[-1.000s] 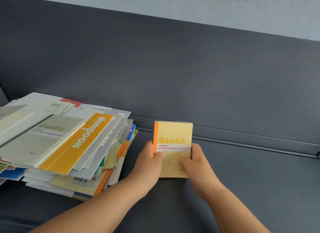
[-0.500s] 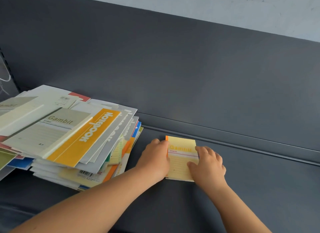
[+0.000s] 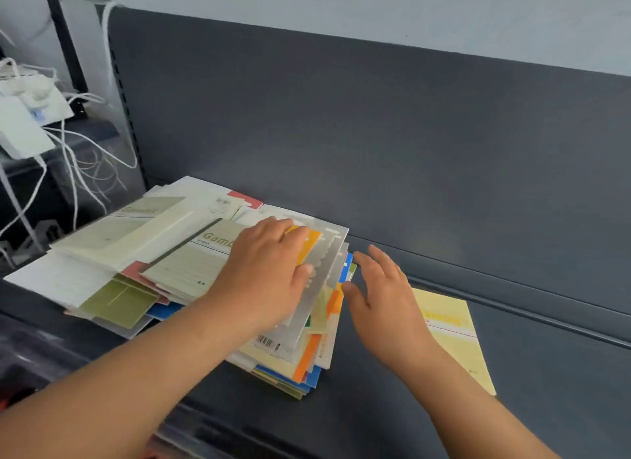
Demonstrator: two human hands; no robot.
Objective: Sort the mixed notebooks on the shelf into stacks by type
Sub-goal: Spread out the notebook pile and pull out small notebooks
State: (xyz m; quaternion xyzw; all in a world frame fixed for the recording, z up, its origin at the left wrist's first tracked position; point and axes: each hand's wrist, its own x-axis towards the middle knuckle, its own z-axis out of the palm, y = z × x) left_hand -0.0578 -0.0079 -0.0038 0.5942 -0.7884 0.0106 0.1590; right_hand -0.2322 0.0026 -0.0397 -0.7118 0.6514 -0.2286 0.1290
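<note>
Left grip (image 3: 269, 277) spread flat, fingers resting on top of notebook pile (image 3: 184, 267), over orange and grey covers; clasps nothing. Right grip (image 3: 386, 301) open, fingers splayed, just at pile's 3 o'clock edge; cannot tell if touching. Yellow notebook (image 3: 454, 335) flat on shelf (image 3: 546, 373), at 3 o'clock of right grip, partly hidden by it. Dark grey back panel (image 3: 375, 134) at 12 o'clock; white cables (image 3: 78, 158) at 10; pale wall (image 3: 341, 4) above.
</note>
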